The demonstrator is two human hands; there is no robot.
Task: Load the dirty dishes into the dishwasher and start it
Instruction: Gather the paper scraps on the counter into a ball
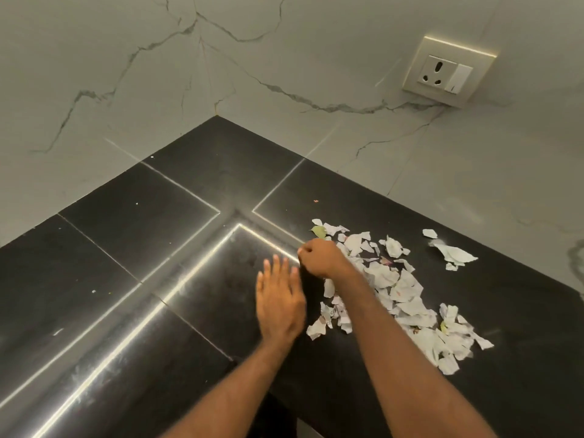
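The black counter (189, 184) holds paper scraps (401, 289) near its right edge; no dishes or dishwasher show. The left hand (279, 301) lies flat, released; the right hand (319, 257) curls beside them, whether holding anything I cannot tell; rake scraps gently toward the flat palm.

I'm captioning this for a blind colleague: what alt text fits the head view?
Two bare arms reach over a black countertop: the left hand is open and flat, the right hand curled at the edge of a heap of torn paper scraps. A wall socket sits on the marbled wall behind.
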